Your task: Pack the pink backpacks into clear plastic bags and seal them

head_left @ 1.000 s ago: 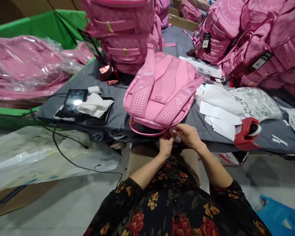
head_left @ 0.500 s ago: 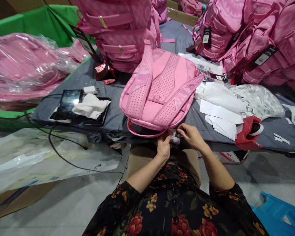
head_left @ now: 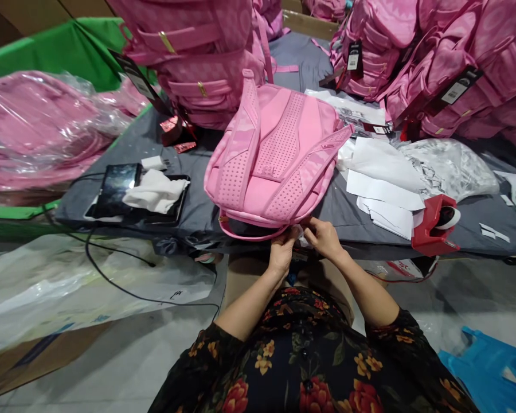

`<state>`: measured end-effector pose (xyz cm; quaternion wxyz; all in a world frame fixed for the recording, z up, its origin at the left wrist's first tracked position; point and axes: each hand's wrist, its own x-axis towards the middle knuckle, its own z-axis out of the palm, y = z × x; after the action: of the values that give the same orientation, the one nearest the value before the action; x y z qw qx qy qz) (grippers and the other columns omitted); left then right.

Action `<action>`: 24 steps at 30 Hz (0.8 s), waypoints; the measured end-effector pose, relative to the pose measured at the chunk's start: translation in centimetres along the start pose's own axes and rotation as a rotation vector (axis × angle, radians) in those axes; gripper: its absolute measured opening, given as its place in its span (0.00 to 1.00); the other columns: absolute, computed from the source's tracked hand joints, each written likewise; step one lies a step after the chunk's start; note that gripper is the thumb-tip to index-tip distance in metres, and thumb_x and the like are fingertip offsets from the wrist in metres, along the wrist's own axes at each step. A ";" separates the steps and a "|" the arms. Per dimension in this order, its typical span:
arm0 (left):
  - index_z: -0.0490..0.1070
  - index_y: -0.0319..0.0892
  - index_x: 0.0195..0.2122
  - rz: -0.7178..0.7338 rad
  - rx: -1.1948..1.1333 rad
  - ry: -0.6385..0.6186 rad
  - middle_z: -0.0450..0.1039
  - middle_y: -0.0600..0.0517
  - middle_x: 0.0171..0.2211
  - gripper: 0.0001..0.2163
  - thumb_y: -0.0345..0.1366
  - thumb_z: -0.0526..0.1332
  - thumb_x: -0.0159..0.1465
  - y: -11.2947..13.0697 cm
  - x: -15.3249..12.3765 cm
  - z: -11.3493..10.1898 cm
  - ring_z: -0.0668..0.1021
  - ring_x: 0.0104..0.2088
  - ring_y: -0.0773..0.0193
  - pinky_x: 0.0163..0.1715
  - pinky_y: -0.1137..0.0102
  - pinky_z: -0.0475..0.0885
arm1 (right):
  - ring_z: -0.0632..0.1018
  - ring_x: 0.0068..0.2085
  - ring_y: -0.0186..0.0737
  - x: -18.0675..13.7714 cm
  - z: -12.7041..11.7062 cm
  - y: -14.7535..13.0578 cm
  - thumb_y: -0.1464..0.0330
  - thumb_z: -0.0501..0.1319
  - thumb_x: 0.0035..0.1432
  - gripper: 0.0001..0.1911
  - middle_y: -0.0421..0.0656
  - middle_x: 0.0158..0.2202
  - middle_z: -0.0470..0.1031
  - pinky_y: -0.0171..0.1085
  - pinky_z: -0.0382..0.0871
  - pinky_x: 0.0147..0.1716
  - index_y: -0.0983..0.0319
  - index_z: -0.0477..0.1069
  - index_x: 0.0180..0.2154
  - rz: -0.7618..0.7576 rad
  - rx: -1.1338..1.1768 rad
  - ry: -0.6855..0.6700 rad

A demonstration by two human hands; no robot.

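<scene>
A pink backpack lies on the grey-covered table with its straps and padded back facing up and its loop handle towards me. Just below its near edge, my left hand is closed on a small piece of clear and white plastic. Close beside it, my right hand has its fingers pinched together at the backpack's near edge. What sits between the right fingertips is too small and partly hidden to name.
A red tape dispenser, white paper sheets and a clear plastic bag lie to the right. Left are a dark tablet and white cloth. Tagged pink backpacks stand behind; plastic-wrapped ones are far left.
My right hand has moved left, nearer to my left hand and against the backpack's near edge. Less of the clear plastic shows between the hands. The view has shifted slightly.
</scene>
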<state>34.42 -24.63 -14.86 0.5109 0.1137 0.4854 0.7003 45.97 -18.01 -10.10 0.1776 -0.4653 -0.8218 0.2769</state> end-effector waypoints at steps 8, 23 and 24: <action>0.83 0.40 0.35 -0.012 -0.149 -0.037 0.83 0.48 0.36 0.21 0.47 0.80 0.44 -0.6 0.1 0.1 0.81 0.38 0.61 0.46 0.66 0.75 | 0.67 0.19 0.34 -0.5 0.0 -0.6 0.46 0.57 0.63 0.26 0.39 0.18 0.70 0.34 0.59 0.23 0.58 0.68 0.25 0.085 0.466 -0.021; 0.82 0.39 0.36 0.205 0.368 -0.046 0.82 0.48 0.33 0.20 0.54 0.73 0.56 2.0 -4.3 -5.1 0.81 0.37 0.59 0.42 0.68 0.76 | 0.49 0.12 0.24 0.2 -0.9 2.1 0.42 0.70 0.46 0.35 0.30 0.07 0.48 0.28 0.40 0.12 0.58 0.53 0.16 0.294 1.069 -0.817; 0.81 0.40 0.31 0.252 0.514 -0.079 0.80 0.50 0.29 0.19 0.54 0.70 0.58 2.7 -5.6 -7.3 0.80 0.33 0.60 0.37 0.69 0.75 | 0.49 0.11 0.24 -0.8 -1.2 2.8 0.44 0.70 0.47 0.33 0.29 0.07 0.49 0.28 0.40 0.11 0.58 0.54 0.17 0.318 1.062 -0.842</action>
<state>30.59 -33.39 -14.50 0.3929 0.3258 0.6087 0.6074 48.86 -17.17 -10.89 0.0048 -0.2830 -0.4959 0.8210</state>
